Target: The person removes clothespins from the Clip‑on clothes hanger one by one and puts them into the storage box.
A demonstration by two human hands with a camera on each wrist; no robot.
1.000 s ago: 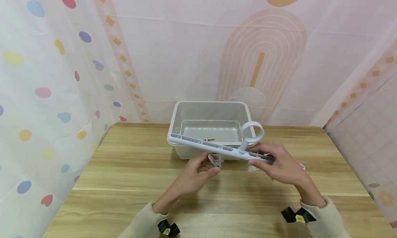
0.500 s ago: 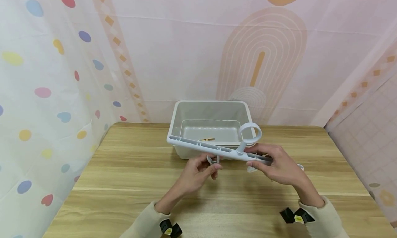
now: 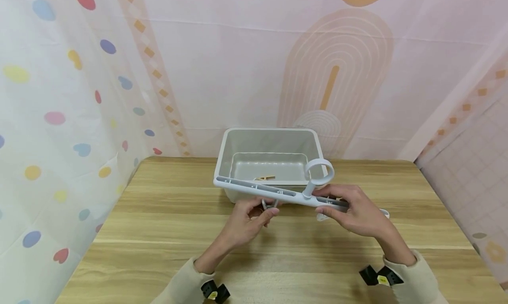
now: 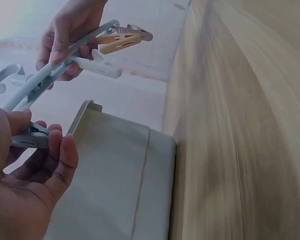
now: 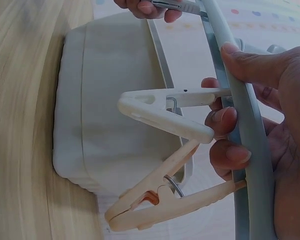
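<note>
A pale blue-grey clip hanger bar (image 3: pixel 258 188) with a ring-shaped hook (image 3: pixel 319 172) is held above the table, sloping slightly. My right hand (image 3: pixel 359 211) grips it near its right part, thumb on the near side and fingers curled round it. With thumb and fingers my left hand (image 3: pixel 244 224) pinches a grey clothespin (image 4: pixel 32 138) just under the bar; its other end reaches the bar in the right wrist view. A white clothespin (image 5: pixel 165 117) and a beige clothespin (image 5: pixel 170 202) hang from the bar by my right fingers. Beyond them sits a brownish clothespin (image 4: pixel 140 33).
Behind the bar, a grey-white plastic bin (image 3: pixel 274 142) stands on the wooden table (image 3: pixel 166 224), near its back edge. Inside lies an orange-brown clothespin (image 3: pixel 265 178), with part of another pale thing beside it. Patterned curtains (image 3: pixel 222 66) rise behind and at the sides.
The bar's left end has dipped and shifted slightly left. My left hand has moved a little left and up with the grey clothespin. My right hand keeps its grip.
</note>
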